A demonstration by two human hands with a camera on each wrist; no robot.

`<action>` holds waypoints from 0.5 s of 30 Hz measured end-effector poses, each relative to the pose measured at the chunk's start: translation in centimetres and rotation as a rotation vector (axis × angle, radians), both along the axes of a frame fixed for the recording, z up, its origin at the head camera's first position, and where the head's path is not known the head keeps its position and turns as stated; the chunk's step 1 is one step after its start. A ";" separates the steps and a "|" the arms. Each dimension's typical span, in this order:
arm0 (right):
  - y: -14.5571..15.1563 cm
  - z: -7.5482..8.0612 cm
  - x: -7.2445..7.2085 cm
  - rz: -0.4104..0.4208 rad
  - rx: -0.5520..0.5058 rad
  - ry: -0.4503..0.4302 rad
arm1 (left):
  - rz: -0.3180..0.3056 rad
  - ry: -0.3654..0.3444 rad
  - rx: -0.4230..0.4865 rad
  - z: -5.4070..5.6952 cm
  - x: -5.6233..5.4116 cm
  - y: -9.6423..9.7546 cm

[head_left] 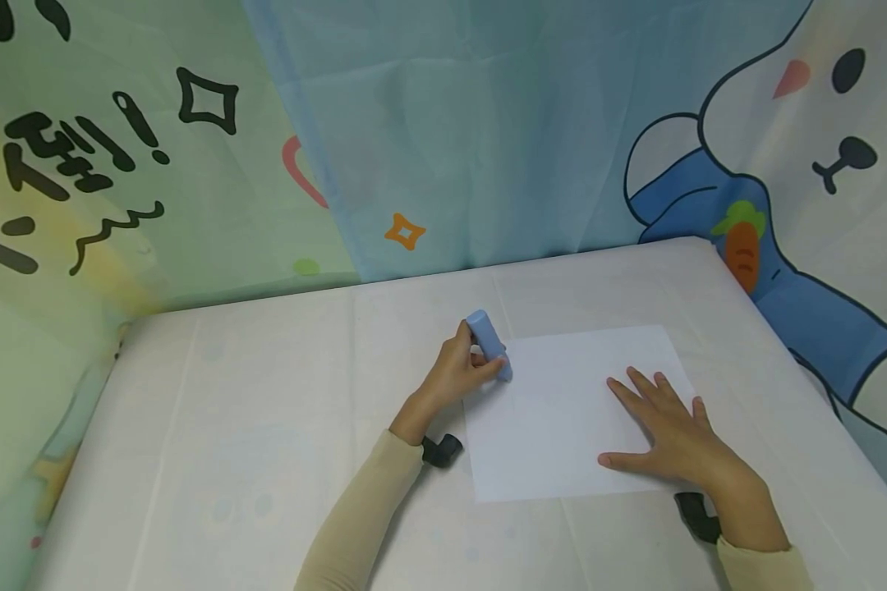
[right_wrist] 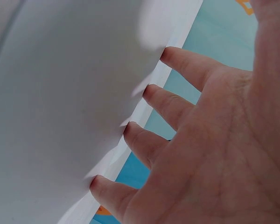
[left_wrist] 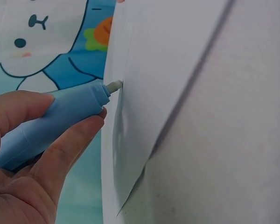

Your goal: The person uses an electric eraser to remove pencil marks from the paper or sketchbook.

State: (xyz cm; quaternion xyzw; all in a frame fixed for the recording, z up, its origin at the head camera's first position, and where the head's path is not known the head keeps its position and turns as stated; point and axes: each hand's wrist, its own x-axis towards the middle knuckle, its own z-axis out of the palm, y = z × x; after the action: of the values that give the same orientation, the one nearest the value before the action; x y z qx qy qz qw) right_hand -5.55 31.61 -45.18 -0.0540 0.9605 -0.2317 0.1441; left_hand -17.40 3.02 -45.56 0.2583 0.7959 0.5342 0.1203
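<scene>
My left hand point(head_left: 454, 373) grips a thick blue highlighter point(head_left: 490, 341), thumb and fingers around its barrel. In the left wrist view the highlighter point(left_wrist: 56, 119) shows its pale chisel tip, uncapped, touching or nearly touching the white sheet of paper point(left_wrist: 154, 70). That sheet point(head_left: 554, 427) lies flat on the table, and the tip is over its upper left part. On the sheet's right side rests my right hand point(head_left: 668, 435), fingers spread, fingertips touching the paper. No marks can be made out on the paper.
A white cloth covers the table point(head_left: 266, 427). Behind it hangs a printed curtain point(head_left: 488, 139) with a cartoon rabbit point(head_left: 791, 148) and lettering. Dark wrist devices point(head_left: 443, 451) show beneath both forearms.
</scene>
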 end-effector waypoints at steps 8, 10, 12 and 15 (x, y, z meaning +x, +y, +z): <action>0.1 -0.1 0.0 0.002 0.001 0.002 | -0.012 -0.008 0.000 0.0 0.0 -0.1; 0.1 -0.1 0.0 0.002 -0.001 0.002 | -0.013 -0.010 -0.001 0.0 0.1 -0.1; 0.1 -0.1 0.0 0.001 -0.002 0.002 | -0.012 -0.010 -0.003 0.0 0.1 -0.1; 0.0 -0.1 0.0 -0.001 0.001 0.005 | -0.011 -0.013 -0.004 0.1 0.1 0.0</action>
State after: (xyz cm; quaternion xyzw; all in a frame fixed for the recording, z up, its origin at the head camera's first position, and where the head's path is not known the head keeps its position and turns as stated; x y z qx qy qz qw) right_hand -5.58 31.64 -45.27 -0.0543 0.9610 -0.2313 0.1418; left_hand -17.35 2.98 -45.50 0.2588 0.7947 0.5337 0.1288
